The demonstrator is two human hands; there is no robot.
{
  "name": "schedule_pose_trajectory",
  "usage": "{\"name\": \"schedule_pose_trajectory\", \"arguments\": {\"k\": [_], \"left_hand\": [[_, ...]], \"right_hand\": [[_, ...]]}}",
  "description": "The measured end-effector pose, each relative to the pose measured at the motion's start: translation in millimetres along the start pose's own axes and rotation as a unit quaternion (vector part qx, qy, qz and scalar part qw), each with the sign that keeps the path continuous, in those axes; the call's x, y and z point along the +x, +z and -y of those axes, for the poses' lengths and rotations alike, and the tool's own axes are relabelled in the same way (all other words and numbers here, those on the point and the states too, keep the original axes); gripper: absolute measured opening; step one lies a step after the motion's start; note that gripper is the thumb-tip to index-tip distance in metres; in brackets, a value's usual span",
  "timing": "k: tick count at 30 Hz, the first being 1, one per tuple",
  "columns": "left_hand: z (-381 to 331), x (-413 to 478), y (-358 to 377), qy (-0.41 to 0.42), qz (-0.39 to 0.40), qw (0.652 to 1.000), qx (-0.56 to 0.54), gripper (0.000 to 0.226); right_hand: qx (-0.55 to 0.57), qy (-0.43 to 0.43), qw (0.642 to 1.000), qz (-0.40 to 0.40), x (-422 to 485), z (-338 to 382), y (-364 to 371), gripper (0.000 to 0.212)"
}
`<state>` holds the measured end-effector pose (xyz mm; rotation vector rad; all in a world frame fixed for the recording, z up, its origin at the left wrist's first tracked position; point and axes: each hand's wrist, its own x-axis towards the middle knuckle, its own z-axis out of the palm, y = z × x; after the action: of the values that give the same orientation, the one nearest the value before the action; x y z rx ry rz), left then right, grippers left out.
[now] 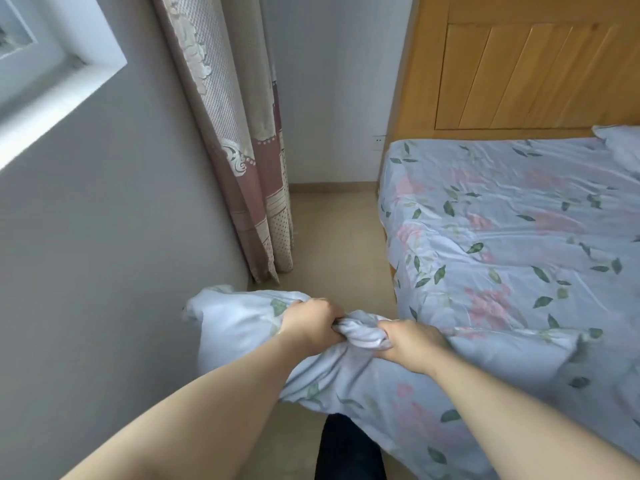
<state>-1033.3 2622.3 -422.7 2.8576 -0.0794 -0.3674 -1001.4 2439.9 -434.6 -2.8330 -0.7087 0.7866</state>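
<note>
At the bottom edge a dark trouser leg (349,448) stands on the floor, and 2 bare forearms reach forward over it; the left hand (311,322) is clenched round a bunch of the flowered quilt (346,386); the right hand (410,344) grips the same bunch just beside it, the 2 fists nearly touching, with a twisted roll of cloth between them. The quilt hangs off the near left side of the bed (502,209); its loose corner puffs out to the left of the hands, close to the wall (104,220), and the rest lies over the mattress to the right.

I judge the step in hand to be gathering the quilt's edge to pull or shake it out (to spread it or to strip it, I cannot tell); the next move calls for sliding the hands apart along the edge to find a corner, then a lift and a throw rightward.

Room is tight: 1 narrow strip of floor (332,230) runs between the wall and the bed's edge; the curtain (242,150) hangs along its far left; a socket (379,142) sits low in the corner; the wooden headboard (519,74) and a pillow (620,143) close the far end; open room lies to the right, above the mattress.
</note>
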Motion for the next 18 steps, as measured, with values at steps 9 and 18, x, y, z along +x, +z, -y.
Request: {"name": "schedule_pose_trajectory", "arguments": {"k": [9, 18], "left_hand": [[16.1, 187.4, -46.8, -0.026, 0.031, 0.999, -0.016, 0.024], [17.8, 371.5, -122.9, 0.012, -0.002, 1.000, -0.029, 0.023]], "right_hand": [[-0.019, 0.000, 0.999, 0.034, 155.2, -68.0, -104.4, 0.041], [-0.024, 0.018, 0.999, -0.021, 293.3, -139.5, -220.9, 0.046]]}}
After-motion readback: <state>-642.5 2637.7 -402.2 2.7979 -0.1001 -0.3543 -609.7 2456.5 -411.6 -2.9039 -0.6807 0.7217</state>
